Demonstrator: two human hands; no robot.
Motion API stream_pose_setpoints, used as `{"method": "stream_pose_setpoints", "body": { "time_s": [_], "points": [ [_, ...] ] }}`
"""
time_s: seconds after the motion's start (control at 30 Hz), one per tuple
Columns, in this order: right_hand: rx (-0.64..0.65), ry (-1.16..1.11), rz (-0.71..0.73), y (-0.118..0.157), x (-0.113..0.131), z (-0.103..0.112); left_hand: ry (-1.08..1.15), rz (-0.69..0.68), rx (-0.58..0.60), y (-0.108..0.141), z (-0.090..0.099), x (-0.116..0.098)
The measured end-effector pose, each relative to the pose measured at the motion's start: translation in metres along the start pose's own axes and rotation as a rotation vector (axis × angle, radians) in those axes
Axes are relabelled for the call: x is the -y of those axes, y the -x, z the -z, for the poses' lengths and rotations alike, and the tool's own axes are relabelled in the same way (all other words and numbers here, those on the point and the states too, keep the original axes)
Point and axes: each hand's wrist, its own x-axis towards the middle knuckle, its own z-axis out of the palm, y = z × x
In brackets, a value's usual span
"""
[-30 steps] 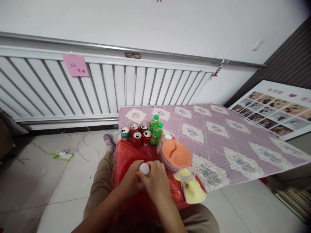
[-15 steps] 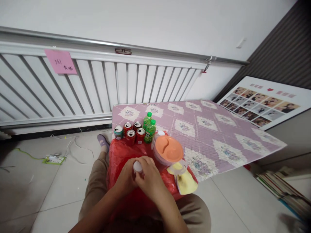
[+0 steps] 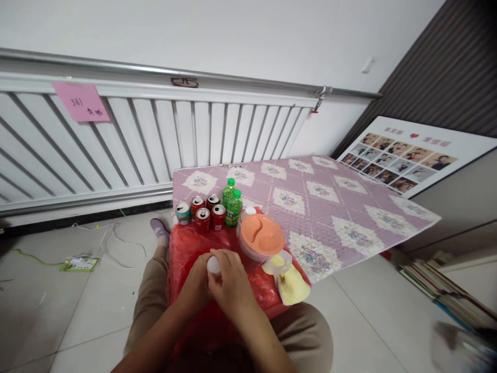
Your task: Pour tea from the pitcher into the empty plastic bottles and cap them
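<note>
Close in front of me, my left hand [image 3: 195, 282] and my right hand [image 3: 232, 284] are both closed around a white-capped bottle [image 3: 213, 266]. Its round cap points up between my thumbs and fingers; the body is hidden by my hands. Below them spreads a red plastic sheet [image 3: 190, 239]. Just right of my right hand stands a round container with an orange divided tray [image 3: 267, 233] on top. A clear bottle with a white cap [image 3: 250, 211] is partly hidden behind it. A yellow cloth [image 3: 294, 286] lies at the sheet's right edge, with a clear plastic piece [image 3: 282, 262] on it.
Several opened drink cans [image 3: 202, 219] and two green bottles [image 3: 233, 210] stand behind my hands. A quilted lilac cover [image 3: 289, 199] stretches right and back. A white radiator [image 3: 155, 140] lines the wall. Left on the floor are a power strip [image 3: 79, 264] and cables.
The whole view has shifted slightly, so things appear further left. Both hands keep their hold on the white-capped bottle, with little change in finger position.
</note>
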Motion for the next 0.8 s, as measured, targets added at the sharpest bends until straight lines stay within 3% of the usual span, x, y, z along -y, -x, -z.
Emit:
{"method": "stream_pose_setpoints", "body": {
  "time_s": [0.17, 0.33, 0.53, 0.8],
  "points": [
    [0.024, 0.028, -0.077, 0.0, -0.001, 0.001, -0.001, 0.01, 0.007, 0.0, -0.001, 0.003],
    [-0.028, -0.07, 0.035, 0.003, -0.007, -0.003, -0.083, -0.057, -0.029, 0.006, -0.001, 0.008],
    [-0.085, -0.235, 0.088, 0.006, -0.016, -0.006, -0.095, -0.117, 0.006, 0.006, 0.0, 0.009],
    [-0.025, -0.405, 0.081, 0.006, -0.021, -0.007, -0.033, -0.102, -0.005, 0.005, -0.002, 0.009]
  ]
}}
